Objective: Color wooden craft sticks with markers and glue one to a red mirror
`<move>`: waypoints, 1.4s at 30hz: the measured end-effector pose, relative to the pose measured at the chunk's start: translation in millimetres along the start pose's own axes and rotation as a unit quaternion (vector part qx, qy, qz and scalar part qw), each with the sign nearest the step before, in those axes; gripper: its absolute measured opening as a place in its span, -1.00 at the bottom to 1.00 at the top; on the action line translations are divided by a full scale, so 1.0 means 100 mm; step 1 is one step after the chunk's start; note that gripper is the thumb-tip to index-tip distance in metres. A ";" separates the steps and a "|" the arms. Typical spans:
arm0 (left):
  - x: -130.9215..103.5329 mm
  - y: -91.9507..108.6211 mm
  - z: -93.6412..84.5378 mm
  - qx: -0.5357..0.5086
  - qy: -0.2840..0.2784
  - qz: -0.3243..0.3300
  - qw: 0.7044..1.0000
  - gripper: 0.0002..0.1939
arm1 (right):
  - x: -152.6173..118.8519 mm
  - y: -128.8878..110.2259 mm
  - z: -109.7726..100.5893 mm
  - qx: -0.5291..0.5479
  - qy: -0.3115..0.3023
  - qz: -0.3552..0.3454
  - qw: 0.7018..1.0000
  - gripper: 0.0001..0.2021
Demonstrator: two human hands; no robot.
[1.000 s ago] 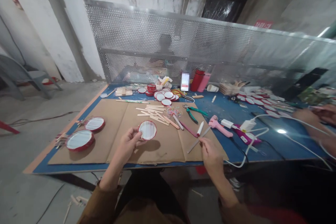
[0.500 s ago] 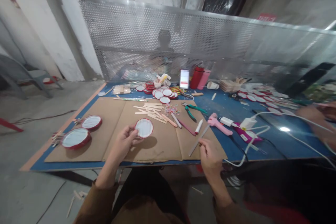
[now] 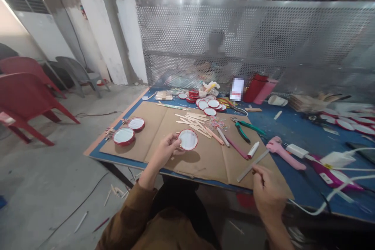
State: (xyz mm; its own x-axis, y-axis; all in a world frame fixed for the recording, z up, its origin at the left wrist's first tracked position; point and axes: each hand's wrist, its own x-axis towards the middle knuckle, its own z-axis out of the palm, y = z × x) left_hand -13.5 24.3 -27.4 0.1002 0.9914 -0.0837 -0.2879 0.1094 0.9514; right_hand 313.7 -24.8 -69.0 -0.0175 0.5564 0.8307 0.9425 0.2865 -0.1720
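Observation:
My left hand (image 3: 167,149) pinches a small round disc (image 3: 188,140) by its left edge. The disc has a red rim and a pale, faintly striped face, and is tilted toward me above the cardboard sheet (image 3: 190,166). My right hand (image 3: 268,187) is curled, its thumb and forefinger closed at the middle of a flat grey strip (image 3: 246,172). That strip slants across the cardboard's right side, its far end near a pink glue gun (image 3: 285,152). Two thicker red-rimmed rounds (image 3: 124,136) with wooden pieces at their edges sit on the left.
Wooden sticks (image 3: 195,123), small coloured bands (image 3: 219,122), green-handled pliers (image 3: 241,131) and a white tube (image 3: 253,150) lie ahead. Behind are stacked red-rimmed discs (image 3: 210,111), a phone (image 3: 237,89) and a red bottle (image 3: 255,88). A pink power strip (image 3: 328,174) with cables lies right.
My view has turned left, so the table appears further right and red chairs show at left. Both hands keep nearly the same pose, with the disc still in my left hand.

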 end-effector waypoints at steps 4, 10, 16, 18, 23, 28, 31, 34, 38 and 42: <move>0.00 0.02 0.02 -0.006 0.003 -0.003 1.000 -0.44 | -0.01 0.02 0.02 0.004 -0.002 0.012 1.000 -0.77; -0.01 0.02 0.02 -0.007 -0.001 -0.002 1.000 -0.44 | -0.01 0.02 0.02 -0.004 0.003 0.006 1.000 -0.76; 0.00 0.00 0.01 -0.007 -0.006 0.000 1.000 -0.45 | 0.00 0.03 0.02 -0.017 0.008 -0.012 1.000 -0.77; 0.00 0.00 0.01 -0.005 -0.007 0.002 1.000 -0.45 | -0.02 0.04 0.03 -0.014 0.007 -0.004 1.000 -0.77; -0.02 0.02 0.02 0.001 -0.014 -0.002 1.000 -0.44 | -0.06 0.08 0.05 -0.002 -0.008 0.023 1.000 -0.77; -0.04 0.04 0.05 0.029 -0.003 0.017 0.999 -0.49 | -0.05 0.05 0.05 0.008 0.001 0.018 1.000 -0.78; -0.04 0.02 0.05 0.063 0.008 0.040 0.997 -0.54 | -0.05 0.04 0.04 0.007 0.002 0.017 1.000 -0.78; -0.03 -0.05 0.04 0.141 0.047 0.084 0.985 -0.66 | -0.05 0.05 0.04 0.009 -0.009 0.021 1.000 -0.77; -0.08 -0.13 0.04 0.367 0.198 0.168 0.893 -0.81 | -0.07 0.07 0.03 0.015 -0.023 0.018 0.999 -0.78; -0.06 -0.06 -0.05 0.498 0.232 0.179 0.816 -0.81 | -0.09 0.09 0.04 0.025 -0.027 0.024 0.999 -0.79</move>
State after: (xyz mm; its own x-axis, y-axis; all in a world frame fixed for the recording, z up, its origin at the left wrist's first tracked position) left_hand -17.3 17.7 -34.5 -0.2574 0.8929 0.3694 0.7207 -0.0772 0.6890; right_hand 320.8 -24.3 -79.9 0.0076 0.6108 0.7918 0.9251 0.2963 -0.2375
